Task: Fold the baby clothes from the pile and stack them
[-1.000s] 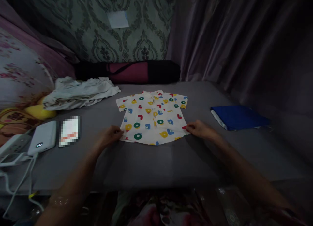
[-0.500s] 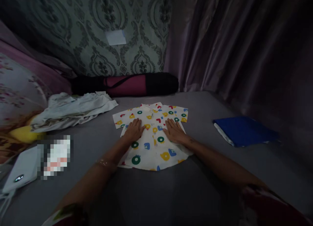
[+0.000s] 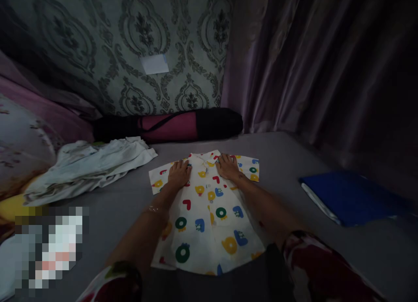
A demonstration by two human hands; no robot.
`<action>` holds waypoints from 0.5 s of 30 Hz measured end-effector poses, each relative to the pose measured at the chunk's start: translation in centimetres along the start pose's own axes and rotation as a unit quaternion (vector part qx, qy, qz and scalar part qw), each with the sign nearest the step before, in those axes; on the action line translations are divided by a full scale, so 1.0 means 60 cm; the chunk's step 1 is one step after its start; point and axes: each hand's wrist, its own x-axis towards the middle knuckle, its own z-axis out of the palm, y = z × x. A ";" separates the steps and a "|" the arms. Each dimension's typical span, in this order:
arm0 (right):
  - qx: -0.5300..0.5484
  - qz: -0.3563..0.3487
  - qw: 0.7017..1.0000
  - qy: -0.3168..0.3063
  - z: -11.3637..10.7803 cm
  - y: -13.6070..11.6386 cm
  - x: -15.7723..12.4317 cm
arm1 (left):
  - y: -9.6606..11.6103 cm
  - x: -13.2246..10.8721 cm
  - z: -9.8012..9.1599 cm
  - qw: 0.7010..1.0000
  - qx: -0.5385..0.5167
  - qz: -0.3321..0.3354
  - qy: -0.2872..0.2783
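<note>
A small white short-sleeved shirt (image 3: 202,219) lies spread out, front up, with its collar away from me. Red, yellow, green and blue letter shapes are printed over it. My left hand (image 3: 179,174) rests flat on the shirt's left shoulder, fingers stretched toward the collar. On the other shoulder, beside the collar, my right hand (image 3: 227,166) lies flat with its fingers apart. Neither hand grips the cloth. Part of the right sleeve's base is covered by my right hand and wrist.
A pile of light clothes (image 3: 98,162) lies at the left, near a yellow thing (image 3: 13,208). On the right is a folded blue cloth (image 3: 355,197). A black and maroon long bag (image 3: 173,127) lines the wall, by a purple curtain (image 3: 267,75). Everything rests on a grey sheet (image 3: 277,154).
Both hands have slid up the shirt, from its middle to the shoulders near the collar. The view has shifted, so the shirt appears larger and nearer.
</note>
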 end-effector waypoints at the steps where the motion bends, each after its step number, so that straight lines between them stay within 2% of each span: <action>1: -0.003 0.004 1.000 0.023 0.003 0.000 0.005 | 0.001 0.002 0.000 1.000 0.004 -0.010 0.015; 4: -0.003 0.020 0.997 0.068 0.013 0.000 0.014 | 0.005 0.003 0.002 0.999 0.016 -0.026 0.044; 6: -0.002 0.028 0.997 0.074 0.017 -0.001 0.018 | 0.006 0.002 0.005 0.998 0.023 -0.023 0.050; 11: 0.005 0.013 0.999 0.031 0.009 0.001 0.011 | 0.008 -0.002 0.000 0.997 0.038 -0.006 0.060; 15: 0.016 -0.037 0.999 -0.032 -0.009 0.012 -0.036 | 0.014 -0.029 -0.019 0.998 0.055 -0.006 0.037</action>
